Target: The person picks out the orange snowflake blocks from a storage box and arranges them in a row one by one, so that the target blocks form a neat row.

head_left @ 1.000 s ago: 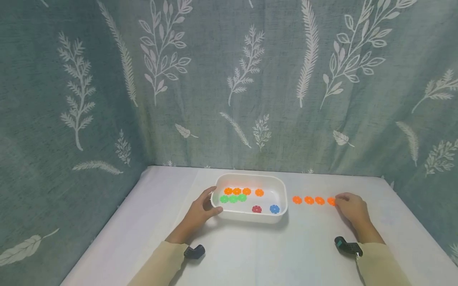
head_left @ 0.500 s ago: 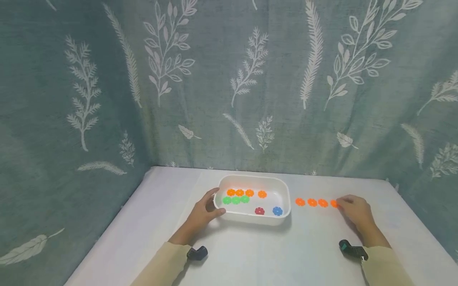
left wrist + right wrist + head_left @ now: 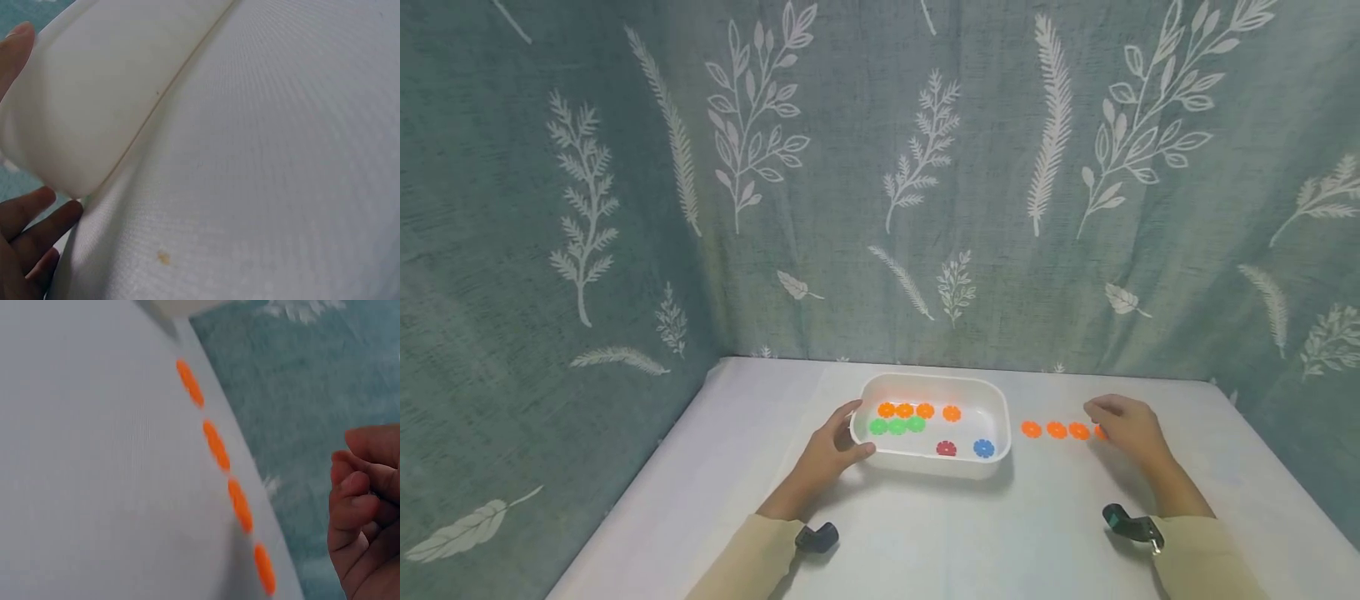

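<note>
Four orange discs (image 3: 1056,430) sit in a row on the table (image 3: 1045,533), just right of the tray (image 3: 992,467). Right hand (image 3: 1129,427) hovers at the row's right end, over the last disc, fingers (image 3: 356,487) curled, holding nothing that I can make out. Discs look thin, light, stiff plastic with notched rims — likely slippery lying flat, so pinch by the edge. Left hand (image 3: 829,446) grips the tray's left end, thumb at the near wall, fingers at the rim. Tray looks light — holds four orange, three green (image 3: 897,427), one red (image 3: 946,448), one blue (image 3: 983,448).
</note>
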### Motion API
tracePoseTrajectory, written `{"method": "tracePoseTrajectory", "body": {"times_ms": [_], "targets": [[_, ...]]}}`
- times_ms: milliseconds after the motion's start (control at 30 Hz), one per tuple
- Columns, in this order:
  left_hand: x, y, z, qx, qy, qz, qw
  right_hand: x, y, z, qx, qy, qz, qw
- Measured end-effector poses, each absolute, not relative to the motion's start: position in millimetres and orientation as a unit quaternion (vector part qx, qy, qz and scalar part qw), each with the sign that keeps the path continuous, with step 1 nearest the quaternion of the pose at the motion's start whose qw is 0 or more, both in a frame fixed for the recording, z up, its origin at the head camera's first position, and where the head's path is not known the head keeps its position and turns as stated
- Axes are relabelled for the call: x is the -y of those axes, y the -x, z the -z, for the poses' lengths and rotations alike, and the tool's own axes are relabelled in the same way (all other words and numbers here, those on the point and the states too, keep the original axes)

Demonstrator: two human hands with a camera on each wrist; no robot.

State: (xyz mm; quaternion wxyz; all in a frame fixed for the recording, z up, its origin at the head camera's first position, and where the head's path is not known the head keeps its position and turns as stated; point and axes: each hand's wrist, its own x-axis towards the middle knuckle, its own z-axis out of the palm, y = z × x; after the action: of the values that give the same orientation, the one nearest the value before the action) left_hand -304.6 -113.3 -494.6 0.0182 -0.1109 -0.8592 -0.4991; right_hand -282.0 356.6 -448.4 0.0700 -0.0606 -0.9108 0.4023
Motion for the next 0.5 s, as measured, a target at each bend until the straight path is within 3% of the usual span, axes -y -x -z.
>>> {"method": "tracePoseTrajectory", "body": {"times_ms": [500], "targets": [[116.4,304.3,497.4,0.853,0.126,0.505,0.019,-281.1,300.6,417.5,0.880,-0.014,-0.473,0.039]]}}
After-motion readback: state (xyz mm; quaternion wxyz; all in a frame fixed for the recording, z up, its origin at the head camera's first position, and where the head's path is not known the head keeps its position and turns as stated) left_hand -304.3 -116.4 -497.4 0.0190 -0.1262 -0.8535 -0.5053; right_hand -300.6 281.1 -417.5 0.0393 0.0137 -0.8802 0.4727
